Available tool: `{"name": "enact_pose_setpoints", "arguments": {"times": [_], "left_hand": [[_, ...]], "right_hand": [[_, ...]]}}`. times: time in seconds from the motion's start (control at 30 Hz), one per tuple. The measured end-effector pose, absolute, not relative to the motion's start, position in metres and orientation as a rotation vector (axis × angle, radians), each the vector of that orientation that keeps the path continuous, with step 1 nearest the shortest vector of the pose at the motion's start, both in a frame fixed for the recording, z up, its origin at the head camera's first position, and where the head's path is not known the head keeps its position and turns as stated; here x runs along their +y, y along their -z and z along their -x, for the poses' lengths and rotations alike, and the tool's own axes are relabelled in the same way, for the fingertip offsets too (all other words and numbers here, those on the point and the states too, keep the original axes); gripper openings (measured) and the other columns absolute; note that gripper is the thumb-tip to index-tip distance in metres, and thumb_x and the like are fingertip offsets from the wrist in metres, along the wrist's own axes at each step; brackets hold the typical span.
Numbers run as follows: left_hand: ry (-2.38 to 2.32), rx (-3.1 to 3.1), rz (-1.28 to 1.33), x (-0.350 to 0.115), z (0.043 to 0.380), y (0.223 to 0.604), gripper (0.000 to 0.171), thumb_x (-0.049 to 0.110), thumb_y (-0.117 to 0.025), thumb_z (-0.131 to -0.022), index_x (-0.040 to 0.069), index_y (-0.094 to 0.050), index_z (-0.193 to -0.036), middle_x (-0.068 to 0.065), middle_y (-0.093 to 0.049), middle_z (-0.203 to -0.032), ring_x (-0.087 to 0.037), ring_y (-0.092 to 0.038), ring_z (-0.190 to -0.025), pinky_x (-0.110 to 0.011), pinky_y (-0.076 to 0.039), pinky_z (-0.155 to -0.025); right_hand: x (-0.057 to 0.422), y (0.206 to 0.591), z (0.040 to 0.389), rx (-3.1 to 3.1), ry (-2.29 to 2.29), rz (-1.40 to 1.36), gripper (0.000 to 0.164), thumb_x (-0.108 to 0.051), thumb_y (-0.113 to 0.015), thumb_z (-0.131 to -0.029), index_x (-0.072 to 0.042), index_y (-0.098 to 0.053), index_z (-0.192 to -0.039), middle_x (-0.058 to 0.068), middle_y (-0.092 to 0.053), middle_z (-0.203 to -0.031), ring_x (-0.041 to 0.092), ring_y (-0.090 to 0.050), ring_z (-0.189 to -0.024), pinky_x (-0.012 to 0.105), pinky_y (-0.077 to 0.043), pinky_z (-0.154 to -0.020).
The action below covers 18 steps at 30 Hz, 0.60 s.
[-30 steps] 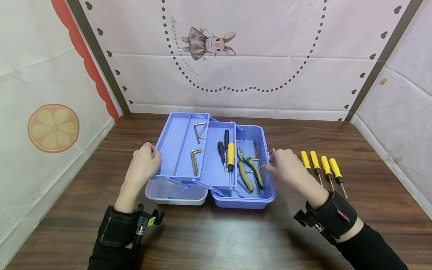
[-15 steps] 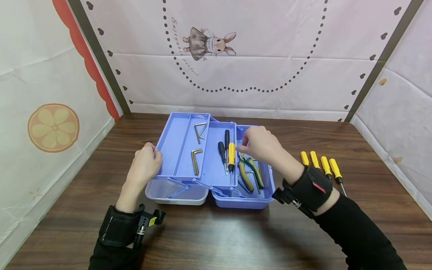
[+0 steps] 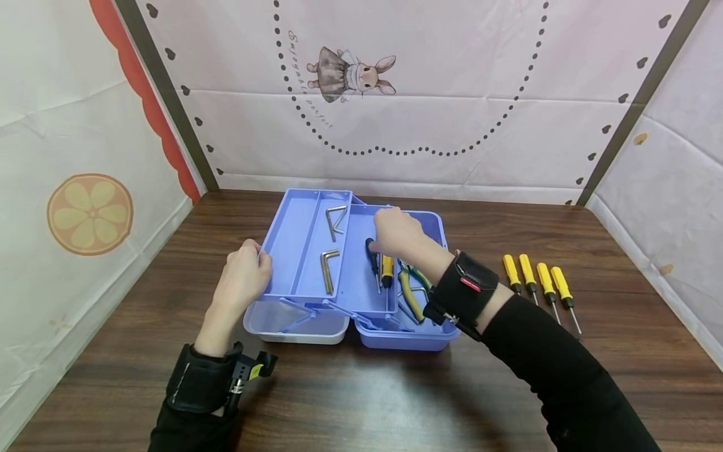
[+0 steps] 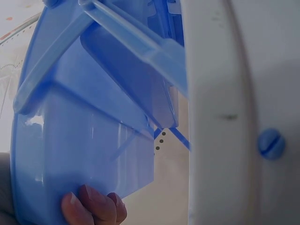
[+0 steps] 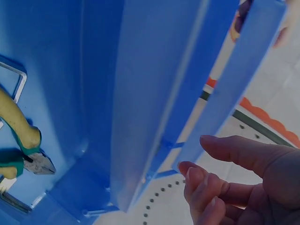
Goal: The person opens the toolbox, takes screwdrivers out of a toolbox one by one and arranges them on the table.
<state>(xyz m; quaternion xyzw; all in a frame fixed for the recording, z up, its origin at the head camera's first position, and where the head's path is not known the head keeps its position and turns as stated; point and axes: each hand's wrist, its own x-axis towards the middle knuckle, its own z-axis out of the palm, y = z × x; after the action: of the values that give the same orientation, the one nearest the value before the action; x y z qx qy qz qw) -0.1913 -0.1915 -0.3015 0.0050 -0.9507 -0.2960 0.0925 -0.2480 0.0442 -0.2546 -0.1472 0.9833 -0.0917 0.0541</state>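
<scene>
A blue toolbox [image 3: 403, 342] is spread out with its stepped trays. My left hand [image 3: 240, 273] holds the left edge of the upper tray [image 3: 290, 251]; in the left wrist view its fingers [image 4: 96, 206] curl under the tray's bottom. Over the middle tray [image 3: 354, 282] hovers my right hand [image 3: 398, 235], hiding part of the tools below. The right wrist view shows its thumb and fingers apart, with nothing between them. Under it lie a yellow screwdriver [image 3: 386, 271] and a black-handled screwdriver [image 3: 370, 248]. Green-and-yellow pliers [image 3: 411, 295] rest in the lower compartment, partly covered by my wrist.
Several yellow-handled screwdrivers [image 3: 545, 279] lie in a row on the wooden table [image 3: 339, 402], right of the toolbox. L-shaped hex keys [image 3: 326, 270] sit in the upper tray. Below that tray is the toolbox's translucent lid half [image 3: 296, 323]. Patterned cloth walls [image 3: 429, 119] surround the table.
My right hand has moved left from the toolbox's right edge, across the lower compartment, to above the middle tray. My left hand stays at the upper tray's edge.
</scene>
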Motion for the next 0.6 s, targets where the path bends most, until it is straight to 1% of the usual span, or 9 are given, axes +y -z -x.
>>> {"name": "enact_pose_setpoints", "arguments": {"times": [0.17,0.3,0.43,0.6], "left_hand": [[0.892,-2.833,-0.009,-0.192,0.191,0.302,0.028,0.01,-0.032,-0.089,-0.013,-0.046,-0.094,-0.027,-0.055,-0.08,-0.029,-0.054,-0.063,-0.035,-0.045,-0.05],[0.898,-2.832,-0.009,-0.191,0.191,0.302,0.027,0.01,-0.032,-0.089,-0.013,-0.046,-0.093,-0.027,-0.055,-0.079,-0.029,-0.054,-0.063,-0.034,-0.044,-0.049],[0.887,-2.825,-0.007,-0.191,0.191,0.302,0.027,0.01,-0.032,-0.089,-0.013,-0.047,-0.092,-0.027,-0.055,-0.079,-0.029,-0.054,-0.063,-0.035,-0.045,-0.05],[0.877,-2.822,-0.006,-0.192,0.191,0.302,0.026,0.009,-0.033,-0.089,-0.013,-0.047,-0.091,-0.027,-0.055,-0.079,-0.03,-0.054,-0.063,-0.036,-0.045,-0.05]], "right_hand": [[0.036,0.263,0.255,2.96,0.268,0.426,0.021,-0.022,-0.064,-0.08,-0.003,-0.057,-0.085,0.006,-0.052,-0.076,0.016,-0.048,-0.06,0.023,-0.035,-0.046],[0.031,0.268,0.257,2.957,0.234,0.447,0.023,-0.022,-0.065,-0.08,-0.003,-0.059,-0.091,0.007,-0.056,-0.081,0.016,-0.052,-0.063,0.024,-0.039,-0.048],[0.028,0.272,0.258,2.961,0.207,0.453,0.021,-0.021,-0.064,-0.08,-0.003,-0.06,-0.091,0.007,-0.058,-0.082,0.017,-0.053,-0.066,0.025,-0.042,-0.051],[0.024,0.274,0.259,2.945,0.217,0.451,0.02,-0.019,-0.064,-0.08,-0.003,-0.06,-0.09,0.007,-0.057,-0.083,0.016,-0.054,-0.065,0.025,-0.044,-0.051]]}}
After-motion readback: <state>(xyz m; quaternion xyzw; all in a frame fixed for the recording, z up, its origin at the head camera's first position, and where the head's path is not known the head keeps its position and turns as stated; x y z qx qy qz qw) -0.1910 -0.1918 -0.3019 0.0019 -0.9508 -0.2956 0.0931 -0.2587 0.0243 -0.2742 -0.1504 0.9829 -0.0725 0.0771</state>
